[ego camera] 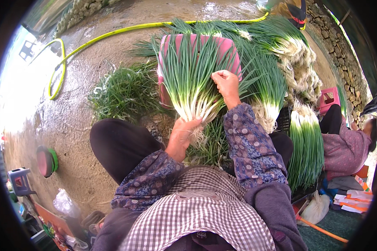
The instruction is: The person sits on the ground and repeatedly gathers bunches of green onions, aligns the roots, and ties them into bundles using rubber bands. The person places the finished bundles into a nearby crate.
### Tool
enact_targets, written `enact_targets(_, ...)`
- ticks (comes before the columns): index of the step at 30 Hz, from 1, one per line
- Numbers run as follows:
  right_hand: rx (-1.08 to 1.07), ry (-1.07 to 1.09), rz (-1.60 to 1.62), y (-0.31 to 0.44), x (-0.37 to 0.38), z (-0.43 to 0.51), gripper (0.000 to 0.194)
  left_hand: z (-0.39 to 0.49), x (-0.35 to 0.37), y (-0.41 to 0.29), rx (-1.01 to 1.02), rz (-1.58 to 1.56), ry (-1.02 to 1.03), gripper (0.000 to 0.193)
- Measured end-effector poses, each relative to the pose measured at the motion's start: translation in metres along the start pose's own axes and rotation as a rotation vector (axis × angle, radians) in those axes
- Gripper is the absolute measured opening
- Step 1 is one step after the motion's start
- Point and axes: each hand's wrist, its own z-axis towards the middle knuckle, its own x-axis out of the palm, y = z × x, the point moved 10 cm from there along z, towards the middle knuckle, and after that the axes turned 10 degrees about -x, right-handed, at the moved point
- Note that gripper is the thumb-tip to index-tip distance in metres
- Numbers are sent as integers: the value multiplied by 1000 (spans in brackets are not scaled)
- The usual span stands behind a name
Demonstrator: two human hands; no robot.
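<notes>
My left hand [183, 135] grips a bunch of spring onions [191, 91] by the white stems, just above the stringy roots. The green leaves fan out away from me over a pink plastic stool [232, 53]. At the right side of the fan is my right hand [226, 86], its thumb and forefinger pinched together against the leaves. Whether a leaf is caught between those fingertips is unclear. Below the bunch, loose green leaf trimmings [210, 138] lie between my knees.
Trimmed leaves [122, 91] are heaped left of the stool. More spring onion bunches [267, 81] lie to its right, others [306, 150] beside my right knee. A yellow hose [122, 30] crosses the wet concrete floor [84, 125]. Another person's patterned sleeve [348, 147] shows at right.
</notes>
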Motion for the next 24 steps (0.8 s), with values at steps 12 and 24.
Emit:
enact_targets(12,52,-405,433,-2,-37,4,11,-7,3,-5,46,13,-47,30)
enact_targets(24,399,68,56,-43,-49,-187,5,1,-2,2,52,-16,30,32)
